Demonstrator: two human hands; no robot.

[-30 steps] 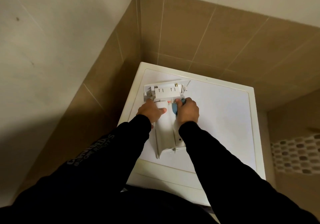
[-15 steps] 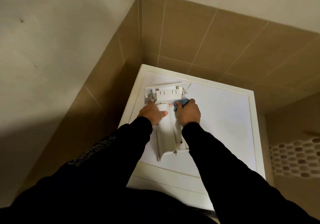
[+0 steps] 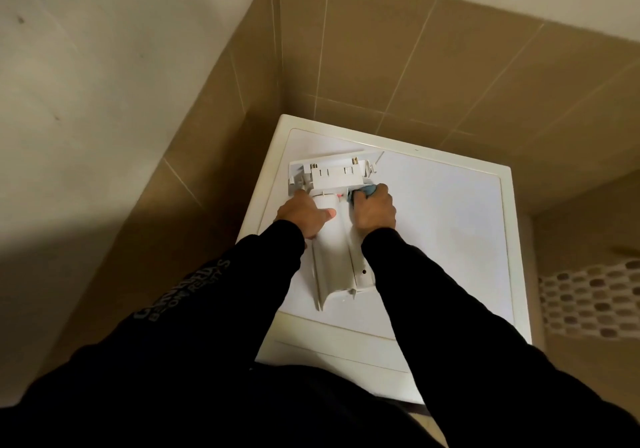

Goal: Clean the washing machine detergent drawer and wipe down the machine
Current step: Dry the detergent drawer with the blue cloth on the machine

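**Atop the washer: drawer held, cloth at its far end**

On top of the white washer (image 3: pixel 433 225), in a tiled corner, lies the drawer (image 3: pixel 334 260), pulled out of the machine and set lengthwise, its front panel toward the wall and its open end toward the person.

Left hand (image 3: pixel 303 217): fingers curled over the drawer's left edge near the front panel, thumb laid flat across the top of the white body. It grips the drawer.

Right hand (image 3: pixel 374 210): fingers curled tight round a blue cloth (image 3: pixel 369 191), bunched so only a small fold shows past the knuckles. Cloth is pressed against the drawer's right side just behind the front panel. A small red mark shows on the drawer between the two hands.

Both sleeves are black; the left sleeve (image 3: pixel 187 295) carries pale lettering, too blurred to read.

Drawer sits on the washer's left half, near the back edge; the right half of the lid is bare white surface.

Walls: tan tiles (image 3: pixel 381 66) below, pale plaster above. A strip of mosaic tile (image 3: pixel 595 295) shows low at the right edge, beyond the washer.
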